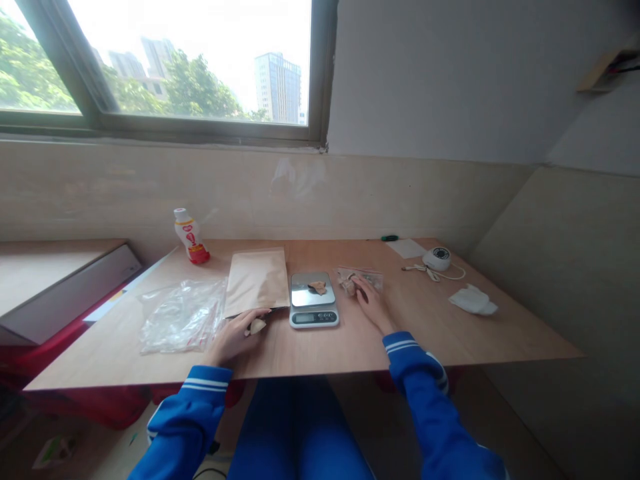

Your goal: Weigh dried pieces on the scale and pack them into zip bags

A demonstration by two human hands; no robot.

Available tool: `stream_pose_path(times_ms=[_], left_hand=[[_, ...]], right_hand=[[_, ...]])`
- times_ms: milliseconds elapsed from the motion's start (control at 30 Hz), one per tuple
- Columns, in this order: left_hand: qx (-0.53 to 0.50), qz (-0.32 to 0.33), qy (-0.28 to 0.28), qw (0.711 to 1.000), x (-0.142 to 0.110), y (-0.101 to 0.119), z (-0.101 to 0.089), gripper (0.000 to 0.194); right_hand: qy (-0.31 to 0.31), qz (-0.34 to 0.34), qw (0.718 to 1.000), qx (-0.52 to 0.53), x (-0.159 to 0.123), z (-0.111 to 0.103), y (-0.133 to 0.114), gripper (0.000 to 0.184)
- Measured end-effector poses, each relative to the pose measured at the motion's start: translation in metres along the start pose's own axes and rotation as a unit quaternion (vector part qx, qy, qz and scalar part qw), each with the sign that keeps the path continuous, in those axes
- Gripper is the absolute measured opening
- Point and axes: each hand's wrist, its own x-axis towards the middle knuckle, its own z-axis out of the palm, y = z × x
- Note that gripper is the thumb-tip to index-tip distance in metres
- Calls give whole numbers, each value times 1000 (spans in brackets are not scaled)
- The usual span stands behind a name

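My left hand (234,338) lies on the wooden table (350,340) and shut on a small pale piece of food or similar material (257,326), just in front of a kraft paper pouch (256,281). A digital kitchen scale (314,300) stands between my hands, with a tan piece (317,287) on its steel plate. My right hand (373,304) rests on a clear plastic bag (361,279) holding pale pieces, its fingers touching them. Whether those fingers grip anything, I cannot tell.
A crumpled clear zip bag (183,317) lies left of the pouch, and a bottle with a red label (191,237) stands behind them. On the right are a white corded device (437,259), white paper (406,248) and a white cloth (473,300).
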Motion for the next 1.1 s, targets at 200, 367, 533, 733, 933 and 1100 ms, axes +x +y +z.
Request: stream_pose_path(times_ms=[200, 367, 533, 733, 933, 1100], left_hand=[[-95, -1, 94, 991, 4, 41, 0, 28], [-158, 84, 72, 981, 46, 78, 11, 29], [-116, 129, -19, 985, 88, 79, 34, 27], [-101, 99, -14, 990, 91, 64, 46, 25], [-93, -6, 59, 994, 104, 51, 42, 37], [-75, -56, 78, 993, 132, 43, 54, 47]], right_hand=[[-2, 6, 1000, 1, 0, -1, -2, 44], [3, 5, 1000, 6, -1, 1, 0, 44], [2, 4, 1000, 14, -1, 1, 0, 44], [-5, 11, 1000, 13, 0, -1, -2, 43], [-7, 13, 1000, 14, 0, -2, -3, 43], [-3, 11, 1000, 19, 0, 0, 1, 43]])
